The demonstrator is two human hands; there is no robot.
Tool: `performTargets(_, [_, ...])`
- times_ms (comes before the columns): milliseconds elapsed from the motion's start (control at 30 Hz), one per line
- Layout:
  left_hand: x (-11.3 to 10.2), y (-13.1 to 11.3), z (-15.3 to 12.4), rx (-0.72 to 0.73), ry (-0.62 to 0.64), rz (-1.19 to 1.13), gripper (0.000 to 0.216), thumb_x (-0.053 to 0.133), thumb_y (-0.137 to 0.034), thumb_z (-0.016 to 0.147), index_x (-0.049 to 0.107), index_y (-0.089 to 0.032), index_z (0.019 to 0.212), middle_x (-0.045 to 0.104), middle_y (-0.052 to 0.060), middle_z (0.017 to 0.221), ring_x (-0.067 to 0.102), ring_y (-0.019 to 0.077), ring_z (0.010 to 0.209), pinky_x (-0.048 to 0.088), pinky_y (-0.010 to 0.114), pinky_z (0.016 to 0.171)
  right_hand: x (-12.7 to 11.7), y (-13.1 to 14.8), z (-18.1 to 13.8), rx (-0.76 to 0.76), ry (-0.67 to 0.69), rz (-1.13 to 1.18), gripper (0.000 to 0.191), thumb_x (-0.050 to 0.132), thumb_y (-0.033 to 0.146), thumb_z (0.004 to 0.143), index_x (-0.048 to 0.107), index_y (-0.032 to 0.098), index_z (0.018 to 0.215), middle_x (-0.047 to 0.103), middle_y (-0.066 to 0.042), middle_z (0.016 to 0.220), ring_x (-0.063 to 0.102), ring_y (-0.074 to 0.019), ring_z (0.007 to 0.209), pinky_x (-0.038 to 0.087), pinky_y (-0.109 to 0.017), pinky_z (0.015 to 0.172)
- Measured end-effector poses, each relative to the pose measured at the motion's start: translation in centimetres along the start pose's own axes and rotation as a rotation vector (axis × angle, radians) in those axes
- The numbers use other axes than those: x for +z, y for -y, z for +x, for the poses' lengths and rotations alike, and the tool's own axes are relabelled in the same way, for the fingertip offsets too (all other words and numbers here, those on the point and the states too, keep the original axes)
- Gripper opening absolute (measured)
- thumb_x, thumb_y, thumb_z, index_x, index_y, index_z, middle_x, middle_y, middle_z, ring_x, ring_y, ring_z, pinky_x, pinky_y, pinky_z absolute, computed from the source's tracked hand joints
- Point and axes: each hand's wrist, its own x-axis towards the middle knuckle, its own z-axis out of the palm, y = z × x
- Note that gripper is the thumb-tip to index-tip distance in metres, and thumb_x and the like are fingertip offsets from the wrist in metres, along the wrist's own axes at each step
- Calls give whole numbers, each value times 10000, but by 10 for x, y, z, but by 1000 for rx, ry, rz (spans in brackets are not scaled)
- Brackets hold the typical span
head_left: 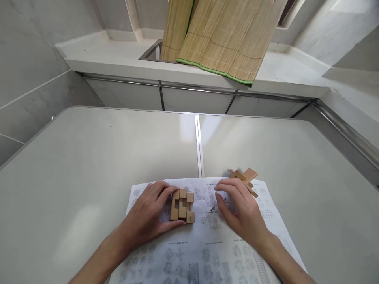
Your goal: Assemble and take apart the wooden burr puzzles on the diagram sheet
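Observation:
My left hand (151, 207) grips a partly assembled wooden block puzzle (182, 206), thumb along its near side and index finger at its far left corner. The puzzle is made of several notched light-brown pieces, with gaps showing between them. To its right, my right hand (239, 207) hovers over or rests on the paper with fingers curved and thumb apart, holding nothing. Just beyond that hand lie several loose wooden pieces (249, 174), partly hidden by the fingers. Beneath both hands is a large white instruction sheet (204, 232) printed with small diagrams.
A pale table (97, 157) with a metal seam (199, 146) down its middle fills most of the view. Behind it runs a white counter (118, 59) with a sink edge (148, 53). A bamboo mat (227, 43) with green trim hangs over the counter's front.

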Motion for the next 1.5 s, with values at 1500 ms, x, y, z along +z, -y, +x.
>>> performTargets(1500, [5, -12, -2, -231, -53, -506, 683, 850, -558, 806, 562, -299, 1369, 681, 8, 981, 613, 175, 774, 563, 311, 712, 3, 12, -9, 119, 264, 337, 715, 798, 190, 791, 503, 273, 1438, 576, -118, 1302, 650, -272, 1113, 628, -451, 936])
